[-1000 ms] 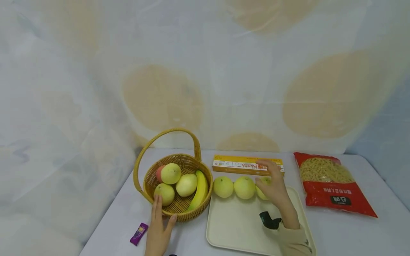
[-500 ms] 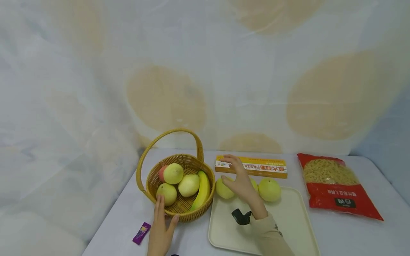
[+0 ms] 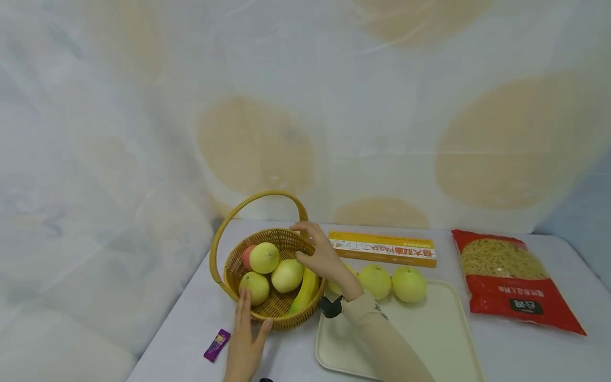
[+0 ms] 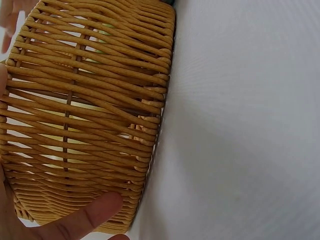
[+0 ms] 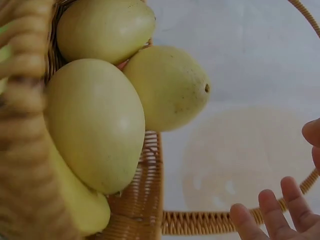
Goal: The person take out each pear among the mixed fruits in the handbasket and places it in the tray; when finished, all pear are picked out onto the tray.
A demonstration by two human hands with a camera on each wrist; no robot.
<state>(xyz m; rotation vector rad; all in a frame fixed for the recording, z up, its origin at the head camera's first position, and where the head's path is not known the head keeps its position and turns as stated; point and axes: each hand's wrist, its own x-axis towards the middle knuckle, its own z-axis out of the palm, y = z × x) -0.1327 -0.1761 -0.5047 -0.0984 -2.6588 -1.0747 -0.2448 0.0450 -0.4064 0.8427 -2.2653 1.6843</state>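
Observation:
A wicker basket with a tall arched handle holds several round yellow-green fruits, a banana and a partly hidden reddish fruit. At its near left side, my left hand touches the rim with extended fingers. The left thumb lies against the outer weave in the left wrist view. Over the basket's right rim hovers my right hand, thumb and fingers spread apart, holding nothing. In the right wrist view, its fingertips appear near the basket handle, apart from the fruits.
A cream tray bears several more yellow-green fruits along its far edge. Behind it lies a yellow and white pasta box. A red bag of pasta is at the right. A purple packet lies left of the basket.
My right hand has travelled left, from above the rightmost fruit on the tray to above the basket's right rim. My left hand has stayed by the basket. The view has shifted slightly.

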